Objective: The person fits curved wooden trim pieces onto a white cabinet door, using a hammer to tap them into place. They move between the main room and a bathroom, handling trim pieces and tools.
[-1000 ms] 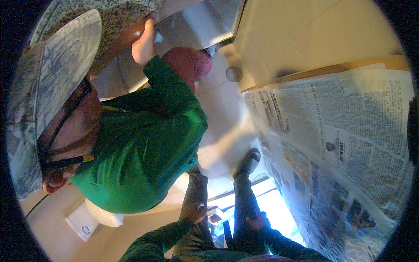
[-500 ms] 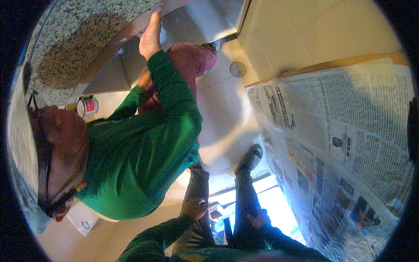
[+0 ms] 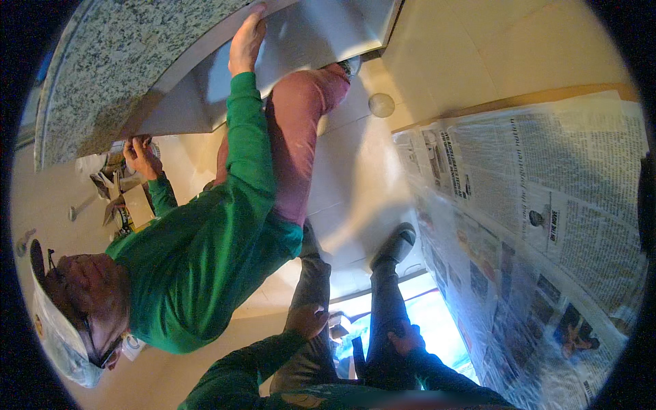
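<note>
On trouser legs (image 3: 387,304), left hand (image 3: 307,321) and right hand (image 3: 408,339) are rested, grip indiscernible; forward-left, nearer the left, a countertop edge (image 3: 188,61) is set.

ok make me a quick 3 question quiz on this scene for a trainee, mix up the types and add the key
1. True or false: the camera wearer's left hand is on the speckled countertop.
2. Fill in the missing word: the sheets on the right side of the picture are pages of ____.
3. What colour is the co-worker's sleeve beside the reddish trouser leg?

Key
1. False: it is at the wearer's own left leg.
2. Newspaper.
3. Green.
</note>
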